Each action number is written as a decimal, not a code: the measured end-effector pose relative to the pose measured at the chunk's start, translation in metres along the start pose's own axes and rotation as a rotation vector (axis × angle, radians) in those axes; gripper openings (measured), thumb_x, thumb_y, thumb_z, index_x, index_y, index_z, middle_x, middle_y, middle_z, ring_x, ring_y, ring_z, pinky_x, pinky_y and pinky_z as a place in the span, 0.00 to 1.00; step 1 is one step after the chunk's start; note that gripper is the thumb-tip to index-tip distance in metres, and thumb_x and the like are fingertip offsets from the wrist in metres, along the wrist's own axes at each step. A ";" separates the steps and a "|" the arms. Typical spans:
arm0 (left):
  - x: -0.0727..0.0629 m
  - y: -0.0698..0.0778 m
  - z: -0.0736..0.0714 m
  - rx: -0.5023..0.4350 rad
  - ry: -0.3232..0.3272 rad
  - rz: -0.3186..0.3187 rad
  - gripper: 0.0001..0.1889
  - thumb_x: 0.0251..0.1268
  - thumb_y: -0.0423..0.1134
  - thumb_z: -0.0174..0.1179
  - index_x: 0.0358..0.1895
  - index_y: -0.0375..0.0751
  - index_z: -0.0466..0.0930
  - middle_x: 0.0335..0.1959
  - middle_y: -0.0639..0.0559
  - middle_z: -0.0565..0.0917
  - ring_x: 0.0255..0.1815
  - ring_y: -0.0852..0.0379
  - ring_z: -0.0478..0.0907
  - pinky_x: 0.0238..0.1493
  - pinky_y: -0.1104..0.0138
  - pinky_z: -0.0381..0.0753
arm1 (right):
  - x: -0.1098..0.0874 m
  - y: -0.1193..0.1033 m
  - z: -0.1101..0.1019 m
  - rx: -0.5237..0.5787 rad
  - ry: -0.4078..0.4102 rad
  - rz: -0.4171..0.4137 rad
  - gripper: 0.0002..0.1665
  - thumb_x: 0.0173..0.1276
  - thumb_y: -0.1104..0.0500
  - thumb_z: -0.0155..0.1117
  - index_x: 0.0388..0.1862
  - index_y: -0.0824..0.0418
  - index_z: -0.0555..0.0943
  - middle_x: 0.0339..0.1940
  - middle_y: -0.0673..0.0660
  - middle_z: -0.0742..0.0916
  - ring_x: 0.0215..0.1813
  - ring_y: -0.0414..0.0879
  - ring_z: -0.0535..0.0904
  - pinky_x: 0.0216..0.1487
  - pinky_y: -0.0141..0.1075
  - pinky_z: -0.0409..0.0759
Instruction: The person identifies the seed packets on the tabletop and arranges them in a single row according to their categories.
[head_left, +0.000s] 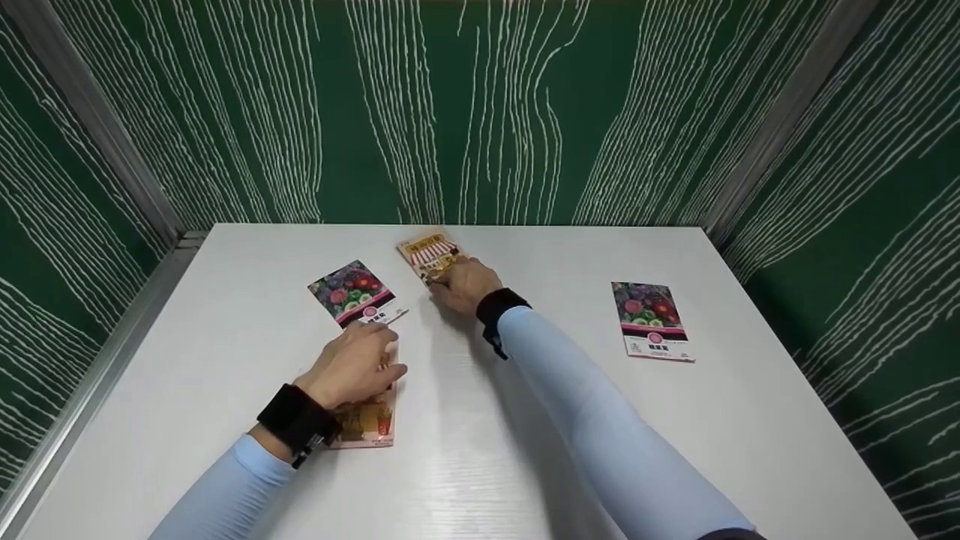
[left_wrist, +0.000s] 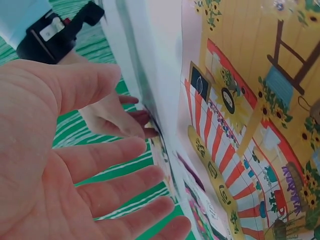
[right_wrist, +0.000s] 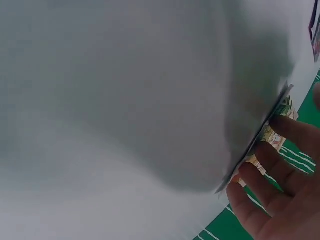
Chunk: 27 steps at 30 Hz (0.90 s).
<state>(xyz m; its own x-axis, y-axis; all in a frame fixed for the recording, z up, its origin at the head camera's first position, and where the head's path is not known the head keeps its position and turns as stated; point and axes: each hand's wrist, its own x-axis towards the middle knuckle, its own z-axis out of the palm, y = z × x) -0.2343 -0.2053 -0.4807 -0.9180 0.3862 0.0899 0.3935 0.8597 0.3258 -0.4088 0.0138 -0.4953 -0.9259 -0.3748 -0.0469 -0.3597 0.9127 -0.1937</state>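
The unclenched right hand (head_left: 466, 286) touches an awning-print card (head_left: 429, 252) at 12 o'clock; the relaxed left hand (head_left: 351, 367) partly hides its twin card (head_left: 367, 423) at 8. Floral cards (head_left: 651, 313) lie at 10 and 3.

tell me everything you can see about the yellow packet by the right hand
The yellow packet looks thin and papery, printed with a red and white striped awning. It sits at an angle near the far edge of the white table. The right hand touches it and covers part of its near end, hiding the print there.
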 end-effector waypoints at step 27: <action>0.037 -0.014 -0.001 -0.395 -0.078 -0.069 0.29 0.77 0.49 0.65 0.71 0.32 0.80 0.70 0.36 0.83 0.69 0.35 0.83 0.70 0.42 0.81 | 0.014 0.016 -0.001 0.153 0.083 0.312 0.48 0.68 0.45 0.78 0.78 0.66 0.71 0.69 0.67 0.79 0.72 0.63 0.76 0.72 0.55 0.80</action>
<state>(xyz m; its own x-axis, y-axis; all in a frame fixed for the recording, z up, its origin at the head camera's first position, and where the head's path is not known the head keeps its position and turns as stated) -0.2741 -0.2038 -0.4808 -0.9293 0.3691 -0.0119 0.2678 0.6957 0.6665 -0.4278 0.0230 -0.4979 -0.9970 -0.0611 -0.0482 -0.0420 0.9438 -0.3277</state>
